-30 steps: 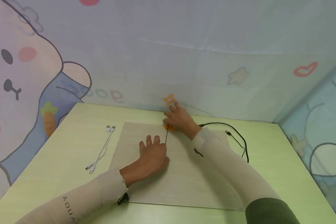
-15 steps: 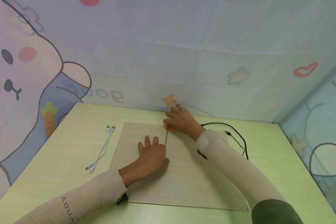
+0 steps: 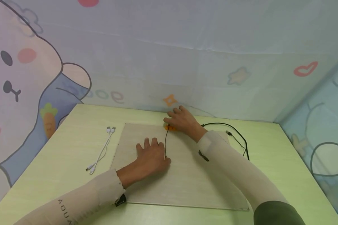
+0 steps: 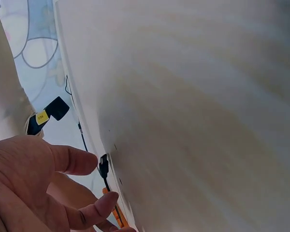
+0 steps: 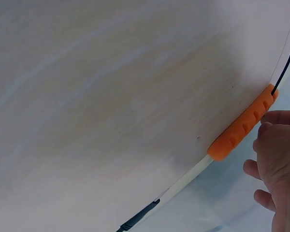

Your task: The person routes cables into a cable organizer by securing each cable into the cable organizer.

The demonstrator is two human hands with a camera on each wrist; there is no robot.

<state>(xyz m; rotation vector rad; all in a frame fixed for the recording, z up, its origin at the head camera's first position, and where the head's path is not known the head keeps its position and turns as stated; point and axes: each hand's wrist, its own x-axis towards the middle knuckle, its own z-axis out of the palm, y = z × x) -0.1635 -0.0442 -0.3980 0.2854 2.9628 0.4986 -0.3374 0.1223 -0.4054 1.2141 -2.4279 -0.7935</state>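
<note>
An orange notched cable holder lies at the back edge of the pale board. My right hand has its thumb and a finger together on the holder's side. A thin black cable enters the holder's end notch and runs toward my left hand. The cable's black connector shows in the gap between my left thumb and fingers, which stand apart from it.
Two white cables lie left of the board. At the right, a thick black cable curves beside a thinner one with a black plug. A printed cloth wall stands behind the table.
My left hand has shifted slightly left and down, and its connector has come into sight. The cable, straight before, now bows. My right hand stays at the holder, shifted slightly.
</note>
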